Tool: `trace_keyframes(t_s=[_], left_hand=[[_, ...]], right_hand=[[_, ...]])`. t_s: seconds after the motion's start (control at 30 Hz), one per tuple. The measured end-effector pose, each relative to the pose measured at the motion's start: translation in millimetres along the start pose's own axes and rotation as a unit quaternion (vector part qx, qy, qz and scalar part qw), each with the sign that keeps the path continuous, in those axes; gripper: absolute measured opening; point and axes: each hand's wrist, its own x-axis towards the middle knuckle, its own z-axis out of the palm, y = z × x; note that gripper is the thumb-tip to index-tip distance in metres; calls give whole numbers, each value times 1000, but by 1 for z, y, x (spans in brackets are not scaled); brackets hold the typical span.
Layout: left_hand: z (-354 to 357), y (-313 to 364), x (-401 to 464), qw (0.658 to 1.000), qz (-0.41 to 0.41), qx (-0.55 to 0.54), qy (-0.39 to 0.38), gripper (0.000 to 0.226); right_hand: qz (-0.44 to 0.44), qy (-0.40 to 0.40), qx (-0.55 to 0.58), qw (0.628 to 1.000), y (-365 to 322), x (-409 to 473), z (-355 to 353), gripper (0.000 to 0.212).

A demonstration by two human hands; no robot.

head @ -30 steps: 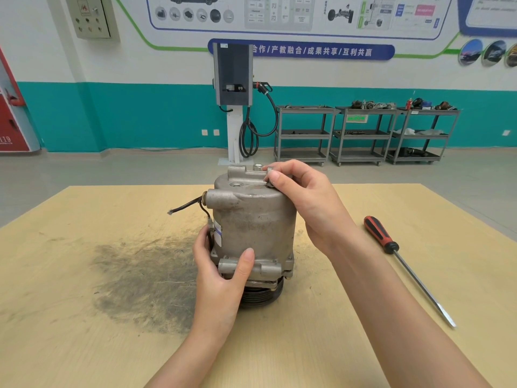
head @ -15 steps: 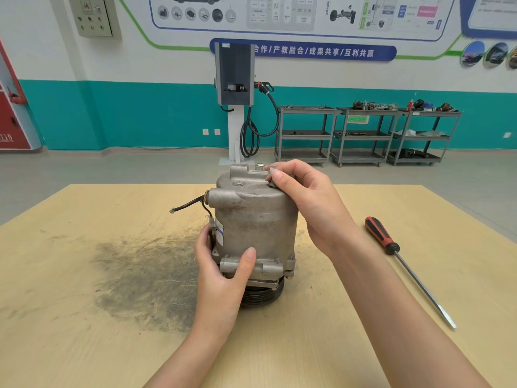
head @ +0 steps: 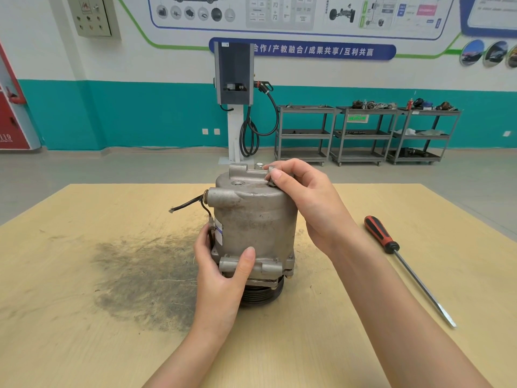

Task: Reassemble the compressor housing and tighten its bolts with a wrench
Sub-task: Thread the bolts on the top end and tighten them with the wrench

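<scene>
We see the compressor housing [head: 253, 219] standing upright at the centre of the frame on the pale wooden counter [head: 349, 345], its grey cylindrical body resting on the dark grooved pulley [head: 261, 295] beneath it. Our left hand [head: 221, 278] grips the lower part of the housing from the left side of the picture: the thumb presses up against a cast lug on the front near the base, and the other fingers [head: 202, 245] wrap around the left flank, mostly hidden behind the body. Our right hand [head: 307, 200] reaches over the top right edge of the housing, its fingers curled narrow, with thumb and forefinger pinching a small bolt [head: 272, 184] at the rim of the top face. How far the bolt sits in its hole we cannot tell, since the fingertips cover most of it.

A short black wire [head: 186, 205] sticks out from the upper left of the housing, its bare end pointing toward the left of the frame. To the left of the housing a dark grey smudge [head: 145, 278] spreads across the counter. At the right of the frame a screwdriver [head: 405, 267] with a red and black handle lies flat on the counter, well apart from the housing, its blade pointing toward the lower right.

In the upper part of the frame, a charging post [head: 234, 77] stands against the teal and white wall, with grey shelf carts [head: 363, 133] to its right.
</scene>
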Motion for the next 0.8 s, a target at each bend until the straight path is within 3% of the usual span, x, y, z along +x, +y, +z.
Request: trace_keyframes(t_s=[0.8], left_hand=[[0,1,0,1000,2,3,0,89]], right_hand=[[-4,2,-2,1000,2,1,0,16]])
